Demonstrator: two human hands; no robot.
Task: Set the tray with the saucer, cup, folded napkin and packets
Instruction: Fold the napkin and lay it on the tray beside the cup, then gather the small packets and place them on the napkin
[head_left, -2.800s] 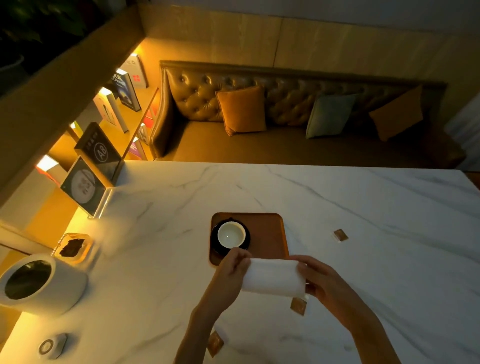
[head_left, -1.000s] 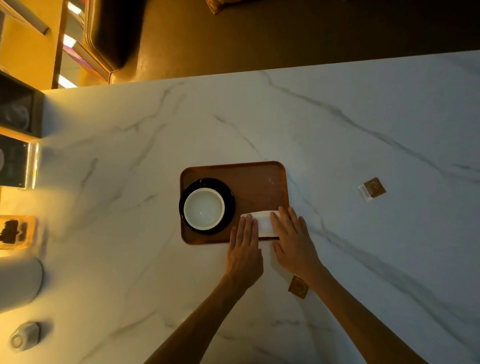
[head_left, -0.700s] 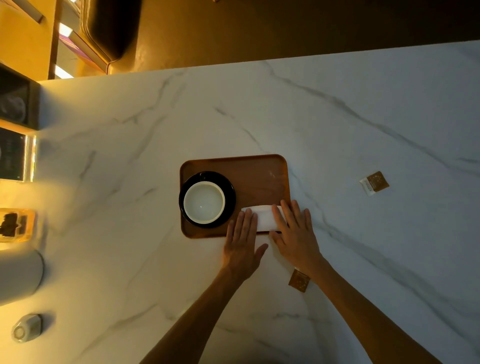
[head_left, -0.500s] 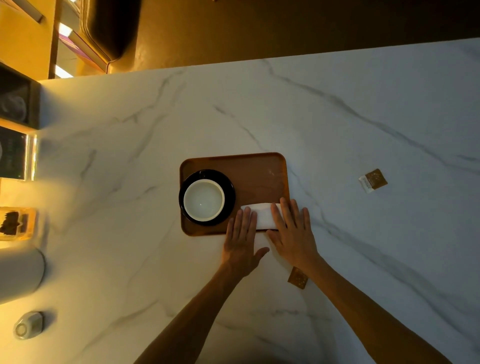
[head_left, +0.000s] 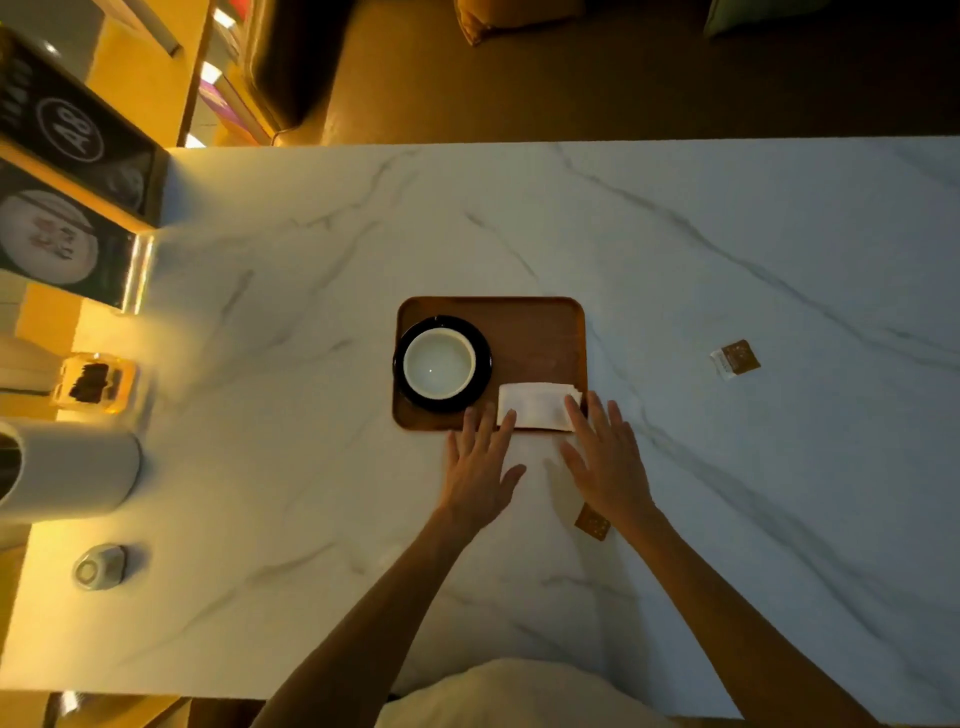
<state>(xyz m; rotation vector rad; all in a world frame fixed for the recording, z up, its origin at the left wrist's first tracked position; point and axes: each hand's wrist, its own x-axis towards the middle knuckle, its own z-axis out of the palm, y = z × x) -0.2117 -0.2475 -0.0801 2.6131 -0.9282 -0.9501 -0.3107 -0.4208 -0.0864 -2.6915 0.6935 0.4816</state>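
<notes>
A brown wooden tray (head_left: 535, 325) lies mid-table. On its left half a white cup (head_left: 439, 362) stands on a black saucer (head_left: 482, 376). A folded white napkin (head_left: 535, 406) rests on the tray's near right corner. My left hand (head_left: 480, 465) is flat with fingers apart, its fingertips at the napkin's left end. My right hand (head_left: 605, 460) is also spread, fingertips touching the napkin's right end. One brown packet (head_left: 592, 522) lies on the table under my right wrist. Another packet (head_left: 735, 358) lies far right.
A white cylindrical container (head_left: 67, 470), a glass holder with dark contents (head_left: 96, 382) and a small round device (head_left: 98, 566) sit at the table's left edge. Sign cards (head_left: 67, 228) stand at the far left. A sofa lies beyond the far edge.
The napkin, held folded in the air earlier, now lies on the tray. Both hands have slid back toward me, so only the fingertips touch its ends.
</notes>
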